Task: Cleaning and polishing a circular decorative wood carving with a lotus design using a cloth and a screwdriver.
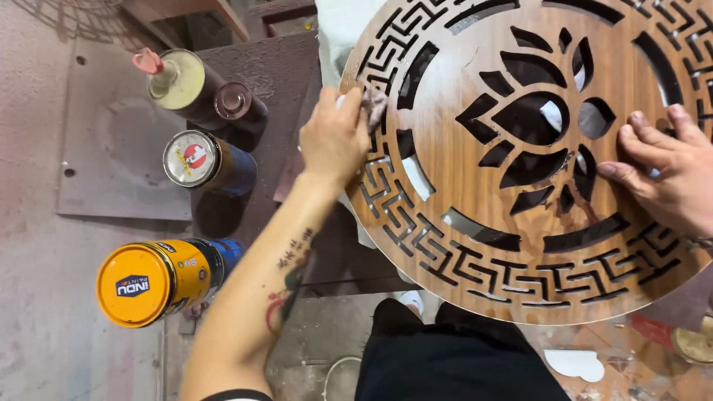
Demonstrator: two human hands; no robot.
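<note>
While the left hand (pixel 334 137) is pinching a small rag (pixel 373 104) against the carved round wooden panel (pixel 475 200) over the lap, the right hand (pixel 665 174) is pressing flat, fingers spread; the panel is looking stiff, thin, best gripped by its rim

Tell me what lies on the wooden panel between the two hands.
Head view: between left hand and right hand, the round wooden panel bears only its flower-shaped cutout.
</note>
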